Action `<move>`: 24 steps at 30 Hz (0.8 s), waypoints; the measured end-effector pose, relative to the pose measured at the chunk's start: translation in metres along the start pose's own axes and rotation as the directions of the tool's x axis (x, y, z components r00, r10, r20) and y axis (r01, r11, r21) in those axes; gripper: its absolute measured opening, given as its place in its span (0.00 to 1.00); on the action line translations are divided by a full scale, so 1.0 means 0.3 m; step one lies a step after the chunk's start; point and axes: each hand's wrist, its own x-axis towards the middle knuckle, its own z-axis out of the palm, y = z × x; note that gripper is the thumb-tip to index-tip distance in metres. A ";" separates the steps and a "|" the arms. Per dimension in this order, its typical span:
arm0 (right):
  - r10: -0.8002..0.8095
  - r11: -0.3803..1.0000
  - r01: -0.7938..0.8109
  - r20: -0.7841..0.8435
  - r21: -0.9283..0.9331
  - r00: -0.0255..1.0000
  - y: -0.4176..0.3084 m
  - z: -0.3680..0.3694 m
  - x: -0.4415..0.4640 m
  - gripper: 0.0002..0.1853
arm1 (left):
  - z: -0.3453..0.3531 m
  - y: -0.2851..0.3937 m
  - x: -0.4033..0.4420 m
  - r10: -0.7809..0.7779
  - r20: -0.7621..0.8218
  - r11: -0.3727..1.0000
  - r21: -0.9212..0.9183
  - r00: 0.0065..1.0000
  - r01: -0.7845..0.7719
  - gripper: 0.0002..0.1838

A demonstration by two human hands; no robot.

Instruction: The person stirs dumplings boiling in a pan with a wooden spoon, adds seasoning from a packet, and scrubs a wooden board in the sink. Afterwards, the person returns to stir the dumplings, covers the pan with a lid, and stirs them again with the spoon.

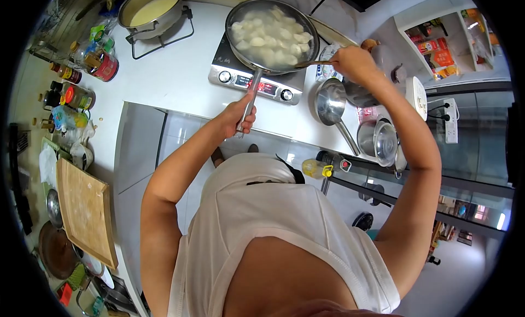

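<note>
Round dark metal pan (246,10), top ctr, prob. heavy; my L grip (239,117) wraps silver handle (255,83), best hold. R grip (354,64) pinches brown utensil (317,62).

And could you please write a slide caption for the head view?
Left hand on the handle of a pan of dumplings on a cooktop, right hand holding a utensil.

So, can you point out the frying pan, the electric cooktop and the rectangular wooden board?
Frying pan (263,4): head view, on its far inner wall.
Electric cooktop (238,82): head view, on its front control panel.
Rectangular wooden board (85,214): head view, on its broad flat face.
</note>
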 end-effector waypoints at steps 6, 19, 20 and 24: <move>0.075 0.997 -0.075 -0.018 0.025 0.997 -0.029 0.207 0.136 0.13 | -0.011 -0.010 -0.005 0.022 0.012 1.000 -0.003 1.000 -0.022 0.31; 0.128 0.992 -0.118 -0.255 0.052 0.959 -0.038 0.331 0.384 0.13 | -0.015 -0.014 0.001 0.024 0.014 1.000 0.003 1.000 -0.024 0.31; 0.116 0.993 -0.108 -0.273 0.044 0.955 -0.036 0.329 0.403 0.13 | -0.016 -0.014 0.001 0.026 0.017 1.000 0.003 1.000 -0.026 0.31; 0.030 0.999 -0.034 -0.328 -0.008 0.944 -0.030 0.253 0.416 0.12 | -0.003 -0.015 -0.010 0.084 -0.052 0.996 0.040 0.995 -0.082 0.29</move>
